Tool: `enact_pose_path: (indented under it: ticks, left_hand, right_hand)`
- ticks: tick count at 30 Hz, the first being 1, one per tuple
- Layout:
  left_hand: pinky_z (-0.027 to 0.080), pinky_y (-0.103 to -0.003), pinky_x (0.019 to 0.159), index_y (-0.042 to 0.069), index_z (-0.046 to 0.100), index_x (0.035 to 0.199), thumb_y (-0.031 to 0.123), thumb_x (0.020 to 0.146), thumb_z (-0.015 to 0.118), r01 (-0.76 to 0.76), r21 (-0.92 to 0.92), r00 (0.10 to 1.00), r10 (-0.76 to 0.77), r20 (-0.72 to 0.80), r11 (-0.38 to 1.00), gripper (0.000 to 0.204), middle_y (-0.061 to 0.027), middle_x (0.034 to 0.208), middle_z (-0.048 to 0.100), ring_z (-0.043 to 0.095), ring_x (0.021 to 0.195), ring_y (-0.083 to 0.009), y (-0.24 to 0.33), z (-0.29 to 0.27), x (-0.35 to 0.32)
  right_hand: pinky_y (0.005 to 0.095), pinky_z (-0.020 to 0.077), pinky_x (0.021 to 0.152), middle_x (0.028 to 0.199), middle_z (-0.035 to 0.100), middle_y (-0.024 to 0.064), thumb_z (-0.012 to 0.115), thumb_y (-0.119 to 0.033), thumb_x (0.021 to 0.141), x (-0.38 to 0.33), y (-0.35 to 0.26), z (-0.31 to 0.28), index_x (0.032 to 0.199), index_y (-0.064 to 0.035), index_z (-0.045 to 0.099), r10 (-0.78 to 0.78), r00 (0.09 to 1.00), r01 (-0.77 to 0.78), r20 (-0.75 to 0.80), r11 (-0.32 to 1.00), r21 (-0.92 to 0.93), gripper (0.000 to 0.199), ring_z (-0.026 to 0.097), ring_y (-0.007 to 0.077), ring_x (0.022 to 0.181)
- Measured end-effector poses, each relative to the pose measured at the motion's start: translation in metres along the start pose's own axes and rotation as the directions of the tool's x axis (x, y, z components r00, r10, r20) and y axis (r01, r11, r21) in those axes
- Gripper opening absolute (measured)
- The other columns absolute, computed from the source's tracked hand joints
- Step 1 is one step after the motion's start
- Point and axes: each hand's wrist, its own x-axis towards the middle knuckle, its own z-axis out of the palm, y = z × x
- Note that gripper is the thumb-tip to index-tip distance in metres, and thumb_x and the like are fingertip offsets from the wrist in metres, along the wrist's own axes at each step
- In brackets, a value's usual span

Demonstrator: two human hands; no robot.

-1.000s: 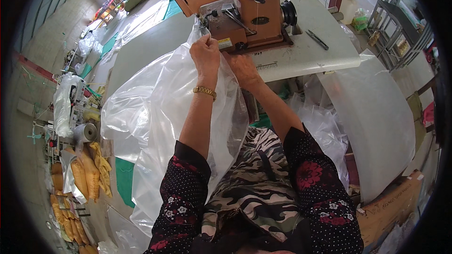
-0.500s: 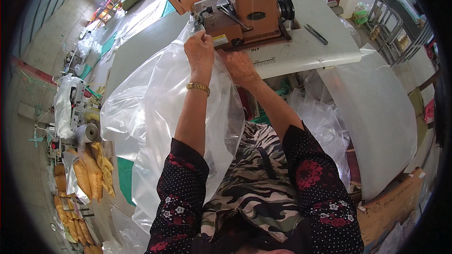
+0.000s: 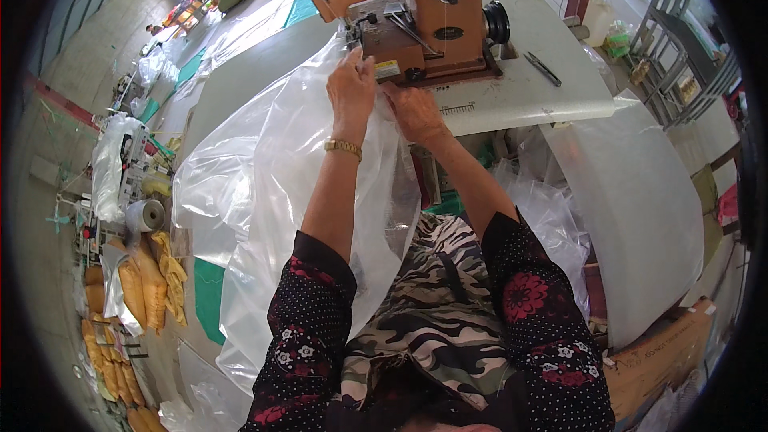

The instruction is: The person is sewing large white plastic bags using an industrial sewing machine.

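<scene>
Held clear plastic sheet [image 3: 272, 192] with left hand [image 3: 352, 88] and right hand [image 3: 412, 110], both pinched narrow on it, at the sewing machine [image 3: 408, 8]; risked fingers near needle, slippery sheet bunching.

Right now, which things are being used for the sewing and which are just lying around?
In use:
left hand
right hand
clear plastic sheet
sewing machine

Lying about:
scissors on the white table
tape roll
yellow bags
cardboard box
</scene>
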Motion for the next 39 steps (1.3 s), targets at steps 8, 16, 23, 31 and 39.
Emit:
enact_pose_path:
  ticks: [8, 16, 23, 31, 39]
  left_hand:
    - [0.046, -0.041, 0.086, 0.000, 0.052, 0.127, 0.019, 0.082, 0.070, -0.070, -0.002, 0.997, 0.070, 0.039, 0.998, 0.052, -0.0171, 0.112, 0.055, 0.054, 0.101, -0.0353, 0.000, -0.059, -0.125]
    - [0.035, -0.052, 0.101, 0.004, 0.048, 0.130, 0.011, 0.076, 0.075, 0.059, 0.350, 0.998, -0.044, -0.050, 0.935, 0.061, -0.0195, 0.131, 0.042, 0.042, 0.123, -0.0379, -0.073, -0.102, -0.270]
    - [0.041, -0.045, 0.095, -0.001, 0.059, 0.104, 0.002, 0.085, 0.060, 0.255, 0.361, 0.964, -0.266, -0.022, 0.897, 0.020, -0.0208, 0.121, 0.049, 0.047, 0.112, -0.0410, -0.124, -0.151, -0.284]
    - [0.043, -0.030, 0.077, 0.002, 0.056, 0.087, 0.005, 0.090, 0.061, 0.397, -0.120, 0.918, -0.394, 0.049, 0.910, 0.007, -0.0055, 0.081, 0.057, 0.055, 0.078, -0.0187, -0.098, -0.269, -0.257]
    - [0.038, -0.024, 0.058, -0.001, 0.054, 0.083, 0.007, 0.089, 0.066, 0.263, -0.129, 0.964, -0.255, 0.075, 0.956, 0.016, -0.0030, 0.072, 0.052, 0.044, 0.063, -0.0102, -0.039, -0.300, -0.218]
  right_hand:
    - [0.0346, 0.0512, 0.066, 0.075, 0.066, 0.0139, 0.057, -0.019, 0.093, -0.014, 0.009, -0.026, 0.098, -0.0043, 0.063, 0.259, 0.963, -0.241, 0.078, 0.689, 0.684, 0.017, 0.066, 0.0243, 0.068]
    - [0.0425, 0.0501, 0.082, 0.093, 0.065, 0.0167, 0.065, -0.016, 0.085, -0.102, -0.128, -0.069, 0.097, -0.0007, 0.061, -0.500, 0.866, 0.460, 0.030, 0.817, 0.348, 0.020, 0.062, 0.0347, 0.093]
    - [0.0408, 0.0488, 0.085, 0.100, 0.065, 0.0221, 0.065, -0.021, 0.088, -0.143, -0.075, 0.010, 0.114, 0.0005, 0.057, -0.079, 0.680, 0.028, 0.728, 0.996, 0.082, 0.035, 0.063, 0.0337, 0.094]
    - [0.0340, 0.0460, 0.092, 0.109, 0.066, 0.0137, 0.065, -0.024, 0.089, -0.101, -0.110, 0.062, 0.118, 0.0010, 0.056, -0.056, 0.901, -0.410, 0.431, 0.220, 0.885, 0.039, 0.061, 0.0214, 0.102]
    - [0.0289, 0.0464, 0.094, 0.110, 0.066, 0.0092, 0.058, -0.015, 0.094, -0.129, -0.203, -0.005, 0.115, 0.0037, 0.061, -0.529, 0.679, -0.676, 0.510, -0.180, 0.714, 0.028, 0.062, 0.0163, 0.103]
